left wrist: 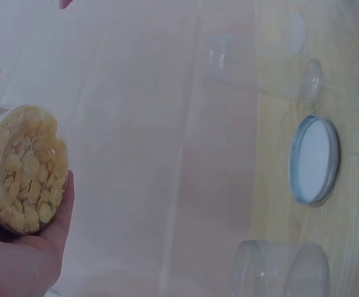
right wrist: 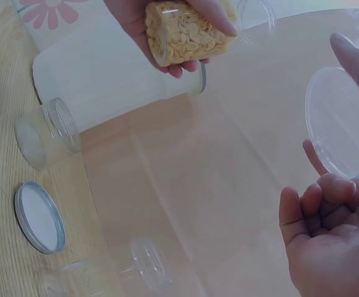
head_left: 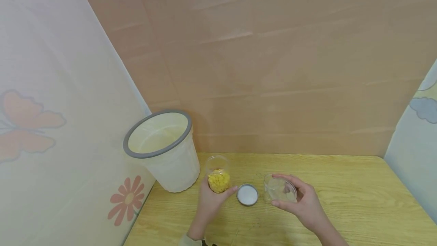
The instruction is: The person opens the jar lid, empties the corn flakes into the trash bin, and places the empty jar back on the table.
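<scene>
My left hand [head_left: 209,203] grips a clear jar [head_left: 219,181] of yellow flakes, tilted in the left wrist view. Between thumb and fingers, my right hand [head_left: 308,205] pinches a clear round plastic lid [right wrist: 335,120] by its edge, held above the table. A metal-rimmed lid [head_left: 247,194] with a white inside lies on the table between the hands. Two clear jars stand on the table: one [right wrist: 46,135] to the left of that lid, another [left wrist: 266,68] to its right. In the head view they are partly hidden by the hands and what these hold.
At the left of the table [head_left: 355,193] stands a large cream bin [head_left: 174,168] with a grey rim. A printed cloth [head_left: 78,124] hangs along the left side. Tan sheeting [head_left: 273,86] closes off the back, and another printed cloth [head_left: 416,155] covers the right.
</scene>
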Demonstrator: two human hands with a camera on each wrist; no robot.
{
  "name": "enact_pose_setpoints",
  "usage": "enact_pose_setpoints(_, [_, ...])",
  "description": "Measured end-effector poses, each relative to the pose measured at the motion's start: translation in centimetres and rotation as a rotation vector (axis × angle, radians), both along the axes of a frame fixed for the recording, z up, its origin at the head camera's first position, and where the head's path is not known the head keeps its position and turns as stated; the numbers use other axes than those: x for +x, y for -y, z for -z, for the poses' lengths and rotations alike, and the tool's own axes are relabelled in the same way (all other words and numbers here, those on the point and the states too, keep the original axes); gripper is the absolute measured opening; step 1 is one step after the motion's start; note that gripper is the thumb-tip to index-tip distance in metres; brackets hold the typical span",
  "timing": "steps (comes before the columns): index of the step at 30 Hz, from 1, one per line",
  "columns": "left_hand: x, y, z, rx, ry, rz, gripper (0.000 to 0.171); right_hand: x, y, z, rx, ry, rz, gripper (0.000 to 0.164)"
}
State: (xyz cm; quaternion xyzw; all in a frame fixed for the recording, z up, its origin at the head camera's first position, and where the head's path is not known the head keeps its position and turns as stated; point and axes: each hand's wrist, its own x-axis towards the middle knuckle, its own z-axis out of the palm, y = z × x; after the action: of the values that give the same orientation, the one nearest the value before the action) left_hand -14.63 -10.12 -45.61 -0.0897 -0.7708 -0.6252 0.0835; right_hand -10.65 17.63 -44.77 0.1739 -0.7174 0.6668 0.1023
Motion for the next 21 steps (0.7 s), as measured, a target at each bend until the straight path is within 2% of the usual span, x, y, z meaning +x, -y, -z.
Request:
enact_pose_setpoints(4, [-0.2,0.7,-0.8,-0.011,0.013,-0.075,0.069,0.1,-0.1,0.0,0.008,0.031,0.016,0.057])
enact_pose_setpoints(9, [-0.5,1.5,-1.4,0.038,-0.031,-0.100,0.076,0.0,-0.2,0.4,0.015,0.048,0.022,0.057])
enact_pose_setpoints(15, [-0.6,2.4,-2.3,0.045,-0.045,-0.186,0.073,0.1,-0.2,0.5,0.030,0.055,0.028,0.056])
enact_pose_setpoints(18, [-0.5,2.8,-2.6,0.050,-0.076,-0.239,0.071,0.1,-0.2,0.5,0.027,0.055,0.028,0.055])
enact_pose_setpoints(21, [-0.5,3.4,-2.8,0.062,-0.145,-0.286,0.067,0.1,-0.2,0.6,0.011,0.064,0.014,0.054])
